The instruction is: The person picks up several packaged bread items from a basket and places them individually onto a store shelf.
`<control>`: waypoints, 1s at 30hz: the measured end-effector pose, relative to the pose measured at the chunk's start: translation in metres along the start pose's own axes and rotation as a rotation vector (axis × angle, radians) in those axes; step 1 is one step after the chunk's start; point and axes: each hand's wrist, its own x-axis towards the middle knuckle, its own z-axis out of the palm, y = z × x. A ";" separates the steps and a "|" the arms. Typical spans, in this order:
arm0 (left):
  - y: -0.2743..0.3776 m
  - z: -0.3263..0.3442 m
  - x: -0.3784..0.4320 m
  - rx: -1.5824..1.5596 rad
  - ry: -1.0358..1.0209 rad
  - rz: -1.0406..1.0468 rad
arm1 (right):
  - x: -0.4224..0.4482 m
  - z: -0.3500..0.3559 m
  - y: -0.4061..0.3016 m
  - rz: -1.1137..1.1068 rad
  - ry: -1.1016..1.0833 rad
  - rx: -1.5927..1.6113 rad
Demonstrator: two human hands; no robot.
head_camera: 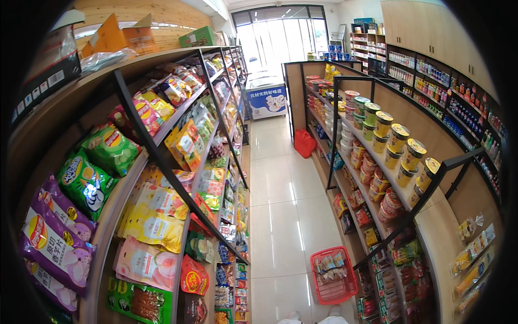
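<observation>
Neither of my hands is in view. Before me runs a shop aisle with a pale tiled floor point(273, 224). A red plastic shopping basket point(317, 299) stands on the tiles just ahead of my feet, close to the right-hand shelves. Several small clear-wrapped packets point(334, 267) lie inside it. To my left, purple Lay's chip bags point(56, 239) and green chip bags point(111, 146) fill an upper shelf. Yellow snack pouches point(156, 224) and pink pouches point(145, 261) lie on the shelf below.
Stacked instant noodle cups point(398, 137) line the right shelf point(431, 220), near wrapped bread point(471, 257). Black metal shelf frames point(174, 178) slant along both sides. A red bag point(304, 143) sits on the floor farther along. A chest freezer point(267, 97) stands at the aisle's far end.
</observation>
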 end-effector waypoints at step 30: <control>-0.199 0.239 -0.259 -0.305 0.149 -0.672 | -0.097 -0.094 0.009 -0.025 0.256 0.454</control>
